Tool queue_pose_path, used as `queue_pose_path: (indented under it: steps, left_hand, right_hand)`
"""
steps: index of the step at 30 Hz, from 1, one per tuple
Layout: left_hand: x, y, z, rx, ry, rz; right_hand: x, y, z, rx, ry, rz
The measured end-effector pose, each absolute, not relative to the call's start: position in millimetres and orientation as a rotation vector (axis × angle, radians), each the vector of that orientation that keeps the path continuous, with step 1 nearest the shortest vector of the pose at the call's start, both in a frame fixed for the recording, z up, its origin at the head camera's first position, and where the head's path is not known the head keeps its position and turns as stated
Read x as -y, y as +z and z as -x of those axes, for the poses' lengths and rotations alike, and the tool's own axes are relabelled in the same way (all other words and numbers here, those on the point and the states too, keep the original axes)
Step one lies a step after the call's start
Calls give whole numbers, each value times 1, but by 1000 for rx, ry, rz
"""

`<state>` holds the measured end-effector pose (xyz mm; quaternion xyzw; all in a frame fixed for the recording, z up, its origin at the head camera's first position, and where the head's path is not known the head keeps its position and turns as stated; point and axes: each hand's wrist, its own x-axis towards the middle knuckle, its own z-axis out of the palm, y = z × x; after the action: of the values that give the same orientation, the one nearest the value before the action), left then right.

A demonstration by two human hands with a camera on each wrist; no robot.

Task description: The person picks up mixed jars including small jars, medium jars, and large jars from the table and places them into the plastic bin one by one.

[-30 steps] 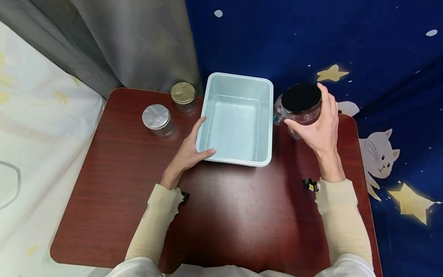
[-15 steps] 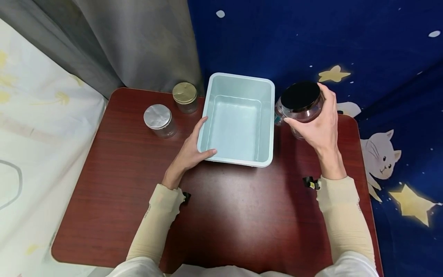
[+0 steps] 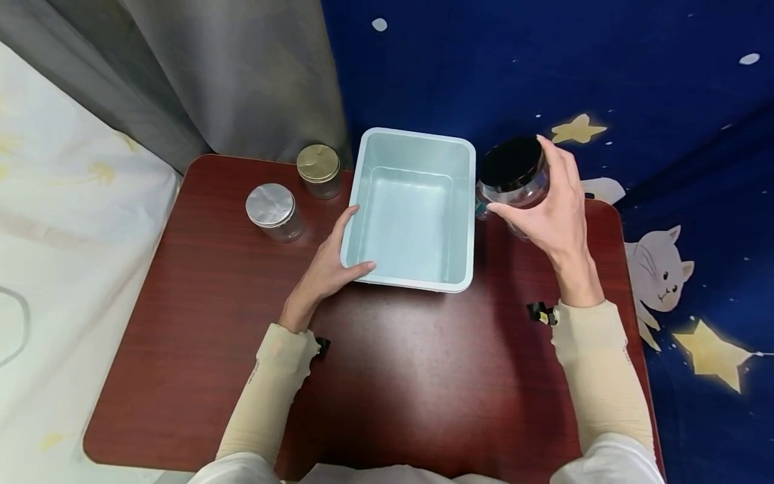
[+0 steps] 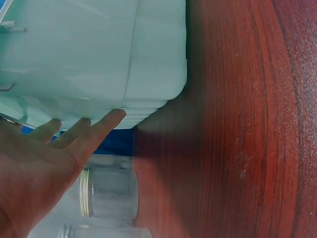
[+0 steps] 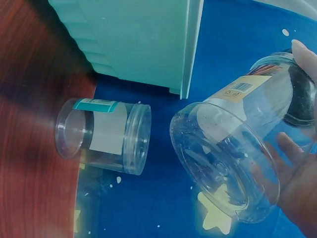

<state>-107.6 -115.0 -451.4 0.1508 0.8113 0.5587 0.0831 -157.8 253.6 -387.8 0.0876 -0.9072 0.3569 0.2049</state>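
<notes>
In the head view my right hand (image 3: 553,212) grips a large clear jar (image 5: 218,158) with a black lid (image 3: 512,163), fingers and thumb round it near the top. The jar is lifted off the table and tilted; a label with a barcode shows on its side in the right wrist view. My left hand (image 3: 332,259) rests at the near left corner of a pale blue-green plastic tub (image 3: 408,284). Its thumb lies over the front rim, and its fairly straight fingers touch the outer left wall, as the left wrist view shows.
A smaller clear jar (image 5: 106,134) with a teal label stands on the table between the tub and the lifted jar. Left of the tub stand a gold-lidded jar (image 3: 318,165) and a silver-lidded jar (image 3: 271,205). Curtains border the dark red table (image 3: 199,349).
The right hand has raised the large jar slightly and carried it a little to the left, towards the tub. My left hand and the tub stay in place.
</notes>
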Motion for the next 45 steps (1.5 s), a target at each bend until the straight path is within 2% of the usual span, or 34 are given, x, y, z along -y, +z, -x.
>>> queue_pose_path:
  steps: [6, 16, 45]
  left_hand:
    - [118, -454, 106, -2425, 1659, -415]
    - [122, -499, 117, -2457, 1658, -408]
    - [121, -497, 120, -2457, 1684, -432]
  right_hand:
    - [-247, -385, 164, 2573, 982, -315]
    - [-244, -380, 170, 2629, 872, -360]
    - [-224, -364, 189, 2647, 662, -561]
